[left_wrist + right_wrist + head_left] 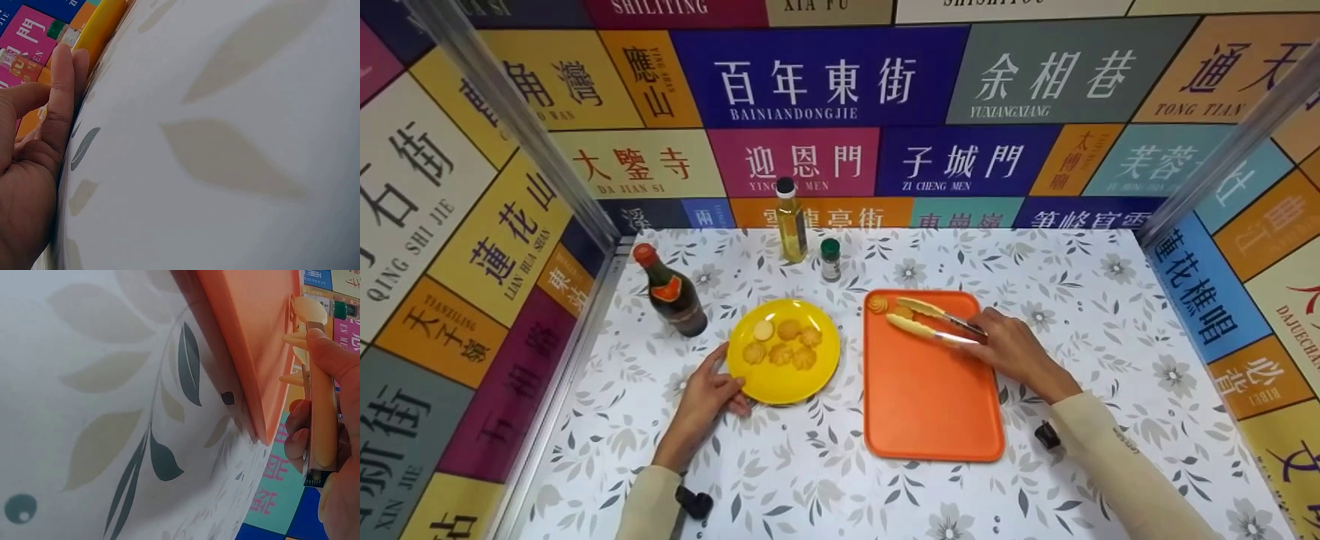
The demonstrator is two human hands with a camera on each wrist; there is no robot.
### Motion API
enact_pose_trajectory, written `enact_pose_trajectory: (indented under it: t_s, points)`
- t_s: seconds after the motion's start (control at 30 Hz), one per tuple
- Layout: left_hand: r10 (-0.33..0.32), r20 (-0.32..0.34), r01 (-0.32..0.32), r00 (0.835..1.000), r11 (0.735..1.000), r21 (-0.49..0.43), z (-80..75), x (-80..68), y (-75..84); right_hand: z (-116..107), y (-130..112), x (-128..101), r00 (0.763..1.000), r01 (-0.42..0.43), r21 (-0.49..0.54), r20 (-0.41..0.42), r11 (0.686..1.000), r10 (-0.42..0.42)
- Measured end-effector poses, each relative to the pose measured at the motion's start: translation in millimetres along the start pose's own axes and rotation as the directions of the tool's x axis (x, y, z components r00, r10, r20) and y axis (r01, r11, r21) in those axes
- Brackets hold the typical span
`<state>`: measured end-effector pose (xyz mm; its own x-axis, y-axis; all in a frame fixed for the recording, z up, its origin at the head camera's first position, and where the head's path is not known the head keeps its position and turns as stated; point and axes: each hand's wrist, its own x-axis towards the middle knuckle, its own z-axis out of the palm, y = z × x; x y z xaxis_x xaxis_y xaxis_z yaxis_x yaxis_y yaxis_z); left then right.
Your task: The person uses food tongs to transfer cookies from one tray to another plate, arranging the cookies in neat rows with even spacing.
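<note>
- Head view: my right hand (1011,346) gripped the tongs (931,322) by the handle end, arms slightly apart over the far left corner of the orange tray (930,405).
- One biscuit (877,304) lay in that tray corner, just left of the tong tips; a second piece (903,312) sat at the tips, couldn't tell if it was clamped.
- My left hand (706,397) rested on the table (1095,300), fingers straight, touching the near left rim of the yellow plate (784,379); five biscuits were on the plate.
- Dark bottle (670,291) stood left of the plate, oil bottle (791,220) and small green-capped jar (830,259) at the far side.
- Risk, my guess: squeezing too hard could crack a biscuit, a loose pinch could drop it between tray and plate.
- Plate could slide if my left fingers slipped off the rim.
- Right wrist view: thumb and fingers curled round the tongs.
</note>
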<state>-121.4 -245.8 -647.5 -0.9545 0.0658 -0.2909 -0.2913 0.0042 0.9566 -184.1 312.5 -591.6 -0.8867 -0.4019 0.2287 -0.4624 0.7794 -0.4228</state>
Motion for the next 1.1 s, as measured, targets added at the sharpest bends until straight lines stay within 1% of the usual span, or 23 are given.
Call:
enact_pose_trajectory:
  t_s: [0.4,0.57,0.73,0.83,1.1]
  points:
    - [-0.015,-0.007,0.015,1.000,1.000,-0.001,-2.1,-2.6,-1.6,-0.7,-3.7,-6.6,0.999,0.054,-0.004,-0.004,0.999,-0.054]
    - [0.001,0.006,-0.001,1.000,1.000,-0.024,-3.0,-1.6,-2.5,-2.2,-5.1,-8.0,0.997,0.072,-0.003,-0.018,0.997,-0.073]
    - [0.025,0.025,-0.024,0.999,0.998,-0.054,-1.8,-2.8,-1.5,-3.4,-8.4,-8.7,0.993,0.113,-0.033,-0.037,0.993,-0.114]
    - [0.020,0.026,-0.019,0.999,0.998,-0.060,-0.9,-3.2,-0.9,-4.3,-11.0,-8.6,0.991,0.126,-0.044,-0.035,0.991,-0.128]
    - [0.004,0.028,-0.003,1.000,0.999,-0.045,-0.4,-1.1,-0.4,-5.3,-17.5,-8.5,0.989,0.140,-0.030,-0.036,0.990,-0.141]
